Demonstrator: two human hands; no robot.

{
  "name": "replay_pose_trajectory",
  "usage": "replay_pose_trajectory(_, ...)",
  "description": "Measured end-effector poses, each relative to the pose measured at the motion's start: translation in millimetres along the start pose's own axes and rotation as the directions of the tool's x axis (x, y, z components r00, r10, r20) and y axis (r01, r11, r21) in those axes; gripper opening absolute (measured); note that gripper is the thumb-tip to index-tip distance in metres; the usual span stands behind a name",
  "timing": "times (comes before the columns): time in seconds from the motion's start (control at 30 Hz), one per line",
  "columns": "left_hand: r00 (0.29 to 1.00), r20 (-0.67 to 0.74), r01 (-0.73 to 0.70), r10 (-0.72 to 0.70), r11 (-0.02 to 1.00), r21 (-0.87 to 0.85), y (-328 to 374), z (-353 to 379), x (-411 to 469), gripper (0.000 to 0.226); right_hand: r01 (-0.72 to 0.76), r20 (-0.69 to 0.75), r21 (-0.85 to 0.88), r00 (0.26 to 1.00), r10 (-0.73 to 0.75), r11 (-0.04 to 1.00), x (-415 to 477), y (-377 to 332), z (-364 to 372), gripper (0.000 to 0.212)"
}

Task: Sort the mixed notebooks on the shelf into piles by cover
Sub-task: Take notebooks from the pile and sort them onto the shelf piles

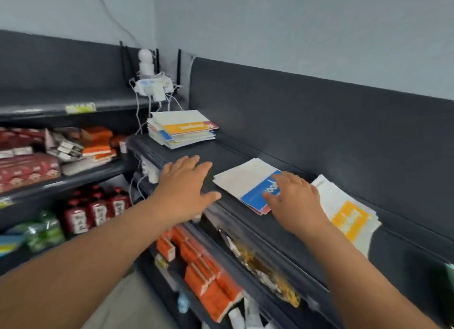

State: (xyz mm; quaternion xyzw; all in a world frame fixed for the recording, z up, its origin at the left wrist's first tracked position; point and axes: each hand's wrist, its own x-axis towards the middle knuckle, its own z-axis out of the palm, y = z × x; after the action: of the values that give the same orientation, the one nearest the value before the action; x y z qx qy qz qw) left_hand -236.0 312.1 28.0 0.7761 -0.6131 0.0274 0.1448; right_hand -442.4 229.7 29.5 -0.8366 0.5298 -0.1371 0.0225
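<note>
Dark shelf point(245, 154) along a pale wall carried three groups of notebooks: a mixed stack point(180, 129) at its far left end, a blue-cover pile point(248, 184) mid-shelf near the front edge, a yellow-cover pile point(348, 214) toward the right. Right hand point(293, 200) rested on the blue pile, grip loose, holding nothing evident. Left hand point(185, 188) lay spread and empty at the front edge. Recommended: square the blue pile before the next pick from the mixed stack.

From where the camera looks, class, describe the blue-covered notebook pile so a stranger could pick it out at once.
Find the dark top shelf along the grey wall. Three notebook groups lie on it: the blue pile is the middle one, under the right hand. Its top cover has a blue band, while the mixed stack and the right pile show yellow.
</note>
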Motion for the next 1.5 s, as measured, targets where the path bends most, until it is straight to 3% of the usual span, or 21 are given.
replay_pose_trajectory(0.33,0.988,-0.051,0.152,-0.148,0.985,0.084,-156.8,-41.8,25.9,0.077,0.146,0.028,0.11,0.988,-0.15,0.983,86.7,-154.6,37.9,0.057)
replay_pose_trajectory(0.87,0.986,-0.098,0.147,-0.137,0.984,0.098,-256.1,-11.8,232.0,0.072,0.002,0.115,0.356,0.992,-0.046,0.935,297.2,-195.9,108.9,0.054)
replay_pose_trajectory(1.23,1.0,-0.004,0.012,-0.012,1.0,0.022,-316.1,21.7,379.8,0.072,-0.292,0.221,0.547,0.954,0.201,0.784,389.3,-212.6,163.0,0.047)
replay_pose_trajectory(1.37,0.993,0.086,-0.08,0.079,0.997,0.017,-330.7,30.1,429.4,0.074,-0.475,0.257,0.607,0.876,0.409,0.637,408.7,-225.8,177.5,0.057)
replay_pose_trajectory(1.5,0.958,0.243,-0.15,0.155,0.988,-0.036,-340.0,38.0,463.9,0.061,-0.586,0.273,0.668,0.766,0.582,0.458,423.0,-241.5,187.6,0.063)
